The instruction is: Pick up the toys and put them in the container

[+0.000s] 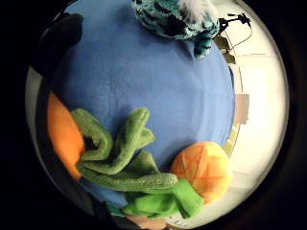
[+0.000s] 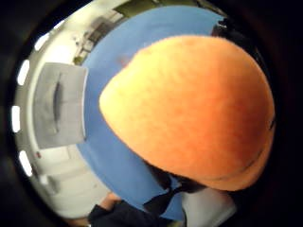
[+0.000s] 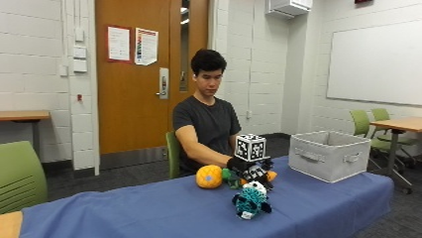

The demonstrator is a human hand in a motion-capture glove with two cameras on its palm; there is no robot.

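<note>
On the blue tablecloth (image 3: 131, 210), my gloved right hand (image 3: 245, 167) is down on an orange plush carrot (image 3: 270, 175) and grips it. The carrot's orange body (image 2: 199, 113) fills the thumb side palm view, close against the palm. Its long dark-green leaves (image 1: 120, 153) lie on the cloth beside a plush pineapple (image 1: 206, 170) (image 3: 209, 176). A teal and black plush animal (image 3: 251, 201) (image 1: 177, 17) stands nearer the table's front edge. The grey fabric container (image 3: 328, 154) (image 2: 59, 106) stands open at the table's right end.
The pineapple sits just left of my hand and the teal plush just in front of it. Green chairs (image 3: 20, 173) stand at the left, and another table (image 3: 402, 124) is at the far right. The person's other arm is hidden behind the toys.
</note>
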